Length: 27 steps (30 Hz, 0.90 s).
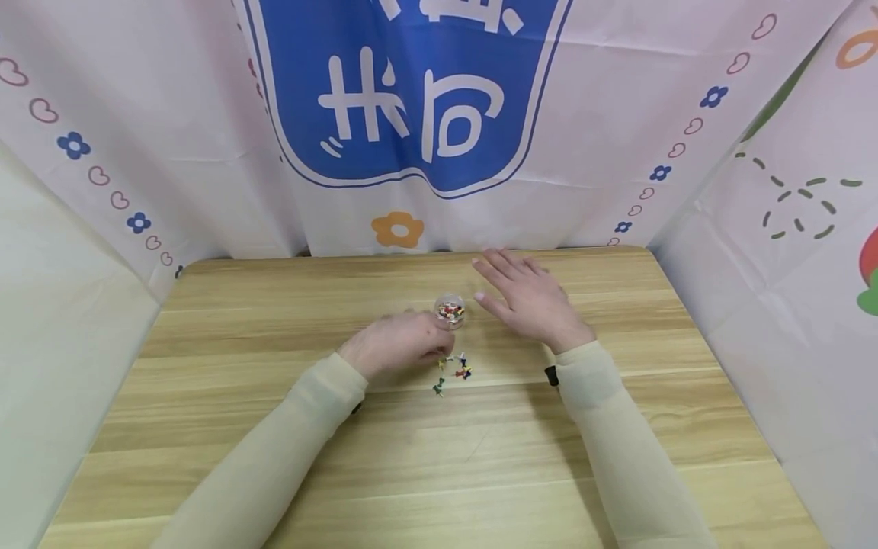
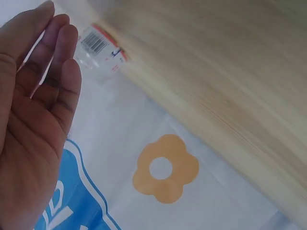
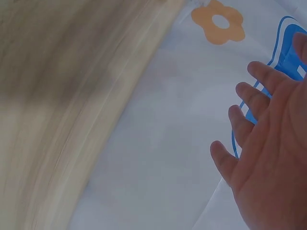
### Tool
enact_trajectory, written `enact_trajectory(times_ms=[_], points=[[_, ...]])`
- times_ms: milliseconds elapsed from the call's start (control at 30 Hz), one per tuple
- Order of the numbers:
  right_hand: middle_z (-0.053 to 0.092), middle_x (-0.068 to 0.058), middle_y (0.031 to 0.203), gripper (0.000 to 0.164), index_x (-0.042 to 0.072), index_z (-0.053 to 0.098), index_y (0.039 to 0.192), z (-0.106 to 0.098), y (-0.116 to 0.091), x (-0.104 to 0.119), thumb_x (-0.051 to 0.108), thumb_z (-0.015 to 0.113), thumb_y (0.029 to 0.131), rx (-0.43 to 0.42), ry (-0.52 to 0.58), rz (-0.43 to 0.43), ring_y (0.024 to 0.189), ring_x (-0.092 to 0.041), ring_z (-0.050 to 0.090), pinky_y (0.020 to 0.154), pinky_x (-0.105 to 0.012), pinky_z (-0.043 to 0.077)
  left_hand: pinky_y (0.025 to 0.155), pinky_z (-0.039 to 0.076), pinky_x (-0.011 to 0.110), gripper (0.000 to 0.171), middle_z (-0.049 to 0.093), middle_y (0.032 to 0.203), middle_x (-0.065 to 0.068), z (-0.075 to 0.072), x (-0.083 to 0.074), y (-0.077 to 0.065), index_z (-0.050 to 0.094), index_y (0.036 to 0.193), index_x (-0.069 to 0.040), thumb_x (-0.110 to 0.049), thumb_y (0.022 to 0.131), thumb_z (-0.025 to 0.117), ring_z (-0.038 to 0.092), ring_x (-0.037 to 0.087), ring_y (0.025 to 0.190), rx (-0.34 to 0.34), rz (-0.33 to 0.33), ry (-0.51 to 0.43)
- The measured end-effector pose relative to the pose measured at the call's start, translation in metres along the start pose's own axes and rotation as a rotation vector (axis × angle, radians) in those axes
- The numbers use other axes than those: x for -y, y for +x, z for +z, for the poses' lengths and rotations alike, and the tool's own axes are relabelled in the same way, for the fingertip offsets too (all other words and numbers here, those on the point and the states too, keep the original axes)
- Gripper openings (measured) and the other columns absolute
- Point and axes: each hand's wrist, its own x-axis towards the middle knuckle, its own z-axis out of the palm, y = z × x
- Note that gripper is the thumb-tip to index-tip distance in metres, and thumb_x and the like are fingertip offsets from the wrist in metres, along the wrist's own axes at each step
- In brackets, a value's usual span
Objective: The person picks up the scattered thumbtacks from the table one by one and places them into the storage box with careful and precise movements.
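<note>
A small clear round tub (image 1: 450, 311) holds push pins of several colours. Its barcode label (image 2: 98, 43) shows in the left wrist view. My left hand (image 1: 401, 341) is beside the tub, above the loose push pins (image 1: 463, 373) on the table. In its wrist view the left hand (image 2: 38, 115) has loosely bent fingers, and no pin shows between them. To the right of the tub, my right hand (image 1: 527, 300) reaches toward the table's far edge, fingers spread. The right hand (image 3: 273, 129) holds nothing in its own wrist view.
The wooden table (image 1: 514, 473) has a white printed cloth (image 1: 590, 213) hanging at its back edge. White cloth walls stand at both sides. Dark straps show at the wrists.
</note>
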Motion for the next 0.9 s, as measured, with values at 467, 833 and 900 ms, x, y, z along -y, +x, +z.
enact_trajectory(times_ms=[467,833,900], points=[[0.005,0.008,0.173,0.070,0.028,0.024,0.167,0.004,0.001,0.012,0.064,0.028,0.107,0.013,0.040,-0.042,0.158,-0.018,0.002,0.128,-0.049,0.007,0.070,0.054,0.033,0.007,0.066,0.093,-0.010,0.009,-0.005,-0.005,0.074,0.091,-0.024,-0.018,0.092,0.079,0.059,0.009,0.086,0.054,0.029,0.097],[0.004,0.009,0.173,0.070,0.029,0.023,0.167,0.003,0.001,0.010,0.063,0.029,0.107,0.029,0.047,-0.031,0.158,-0.017,0.001,0.128,-0.048,0.007,0.069,0.052,0.032,0.007,0.065,0.091,-0.011,0.012,-0.005,-0.006,0.073,0.090,-0.026,-0.023,0.094,0.077,0.055,0.007,0.082,0.066,0.012,0.091],[0.004,0.009,0.173,0.071,0.028,0.023,0.167,0.004,0.001,0.009,0.065,0.026,0.106,0.029,0.045,-0.031,0.158,-0.017,0.001,0.128,-0.048,0.007,0.069,0.052,0.032,0.006,0.065,0.090,-0.011,0.011,-0.005,-0.005,0.073,0.090,-0.026,-0.023,0.095,0.076,0.055,0.006,0.082,0.072,0.011,0.087]])
